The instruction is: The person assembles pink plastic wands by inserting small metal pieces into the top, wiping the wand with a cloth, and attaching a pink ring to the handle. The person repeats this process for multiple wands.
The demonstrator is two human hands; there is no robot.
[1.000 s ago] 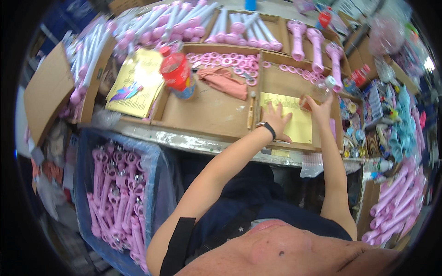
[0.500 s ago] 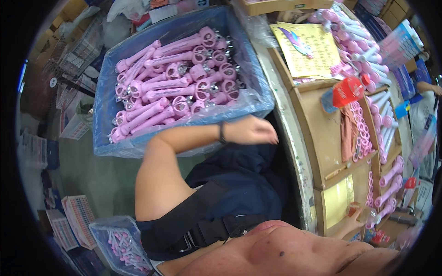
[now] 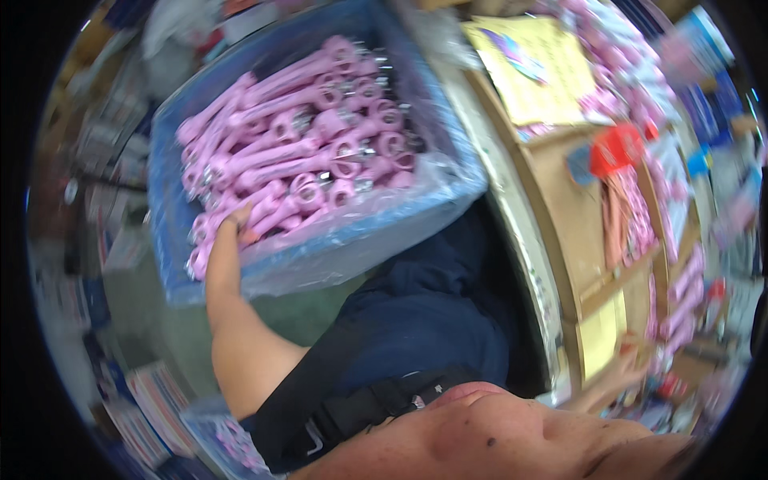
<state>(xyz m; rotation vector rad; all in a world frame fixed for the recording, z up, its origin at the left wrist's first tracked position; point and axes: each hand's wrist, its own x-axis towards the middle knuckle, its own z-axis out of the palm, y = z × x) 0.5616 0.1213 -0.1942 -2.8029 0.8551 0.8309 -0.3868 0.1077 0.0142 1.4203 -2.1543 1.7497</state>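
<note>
My left hand point(image 3: 234, 225) reaches over the near left part of a large blue bin point(image 3: 376, 232) lined with clear plastic. Its thumb and fingers are spread at the ends of pink plastic wand-like pieces point(image 3: 276, 164), which fill the bin. These have ring-shaped heads, some with shiny clear or silvery parts. Motion softens the fingers, and no piece is seen lifted. Far off at the lower right, my right hand point(image 3: 624, 372) is over the workbench, beside a yellow sheet point(image 3: 602, 336). Blur hides its fingers and whatever may be in them.
Cardboard trays point(image 3: 572, 232) line the bench at right, with pink rings point(image 3: 638, 216), a red-and-blue item point(image 3: 616, 152) and more pink pieces point(image 3: 684, 300). A yellow paper point(image 3: 528, 76) lies at the back. A smaller bin point(image 3: 208, 424) stands lower left, near printed boxes point(image 3: 156, 404).
My left hand has swung left from the bin's near right corner to the pieces inside. The view has shifted and blurred. My right hand stays by the yellow sheet; the clear item there is no longer distinct.
</note>
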